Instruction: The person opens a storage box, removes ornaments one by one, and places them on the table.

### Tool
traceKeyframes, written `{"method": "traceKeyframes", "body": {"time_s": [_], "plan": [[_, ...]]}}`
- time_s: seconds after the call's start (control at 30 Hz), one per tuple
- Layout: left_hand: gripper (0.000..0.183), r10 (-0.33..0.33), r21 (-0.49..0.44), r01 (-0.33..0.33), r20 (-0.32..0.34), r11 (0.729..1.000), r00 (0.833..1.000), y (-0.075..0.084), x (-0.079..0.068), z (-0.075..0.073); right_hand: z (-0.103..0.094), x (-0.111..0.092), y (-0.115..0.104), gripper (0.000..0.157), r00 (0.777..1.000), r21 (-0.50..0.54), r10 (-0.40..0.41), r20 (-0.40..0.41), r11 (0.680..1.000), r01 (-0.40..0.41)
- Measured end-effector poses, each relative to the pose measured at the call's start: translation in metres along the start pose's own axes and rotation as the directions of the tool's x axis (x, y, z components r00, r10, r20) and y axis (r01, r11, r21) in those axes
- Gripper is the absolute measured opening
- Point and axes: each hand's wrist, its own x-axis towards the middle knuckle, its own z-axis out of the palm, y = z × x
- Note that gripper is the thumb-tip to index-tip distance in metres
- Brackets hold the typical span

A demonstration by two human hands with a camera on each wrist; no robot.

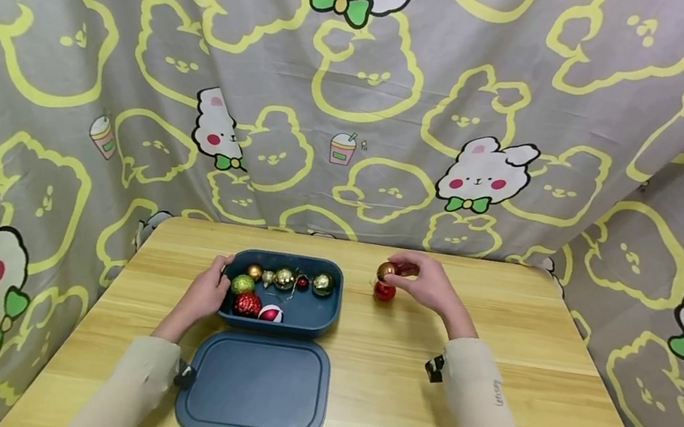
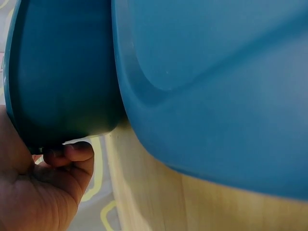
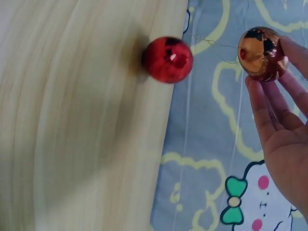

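In the right wrist view my right hand (image 3: 284,115) pinches a shiny copper-coloured Christmas ball (image 3: 260,53) between thumb and fingertips, a thin wire loop trailing from it. A shiny red Christmas ball (image 3: 168,60) sits on the table close by; in the head view the held ball overlaps it. At the left, my left hand (image 1: 208,291) grips the left end of a dark blue plastic box (image 1: 302,325). Its fingers (image 2: 79,151) curl against the outer wall. Inside lie several ornaments, among them a green ball (image 1: 242,284), a glittery red ball (image 1: 247,304) and a gold ball (image 1: 322,284).
A flat dark blue lid (image 1: 256,389) lies on the wooden table (image 1: 388,420), in front of the box and below my left wrist. A patterned curtain (image 1: 379,83) hangs behind the table and along both sides.
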Motion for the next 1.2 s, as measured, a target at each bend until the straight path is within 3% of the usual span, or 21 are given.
{"method": "traceKeyframes", "body": {"time_s": [0.57, 0.97, 1.2], "plan": [[0.045, 0.008, 0.013, -0.008, 0.004, 1.000, 1.000, 0.001, 0.000, -0.001, -0.014, -0.012, 0.035, 0.042, 0.996, 0.010, 0.062, -0.056, 0.998, -0.062], [0.047, 0.011, 0.022, -0.010, -0.004, 1.000, 1.000, 0.000, 0.001, 0.000, -0.004, -0.013, 0.058, 0.045, 0.982, 0.044, 0.184, -0.035, 0.982, -0.183], [0.047, 0.007, 0.026, -0.007, -0.003, 1.000, 1.000, 0.000, 0.000, 0.001, 0.001, -0.013, 0.063, 0.043, 0.982, 0.041, 0.188, -0.019, 0.982, -0.187]]}}
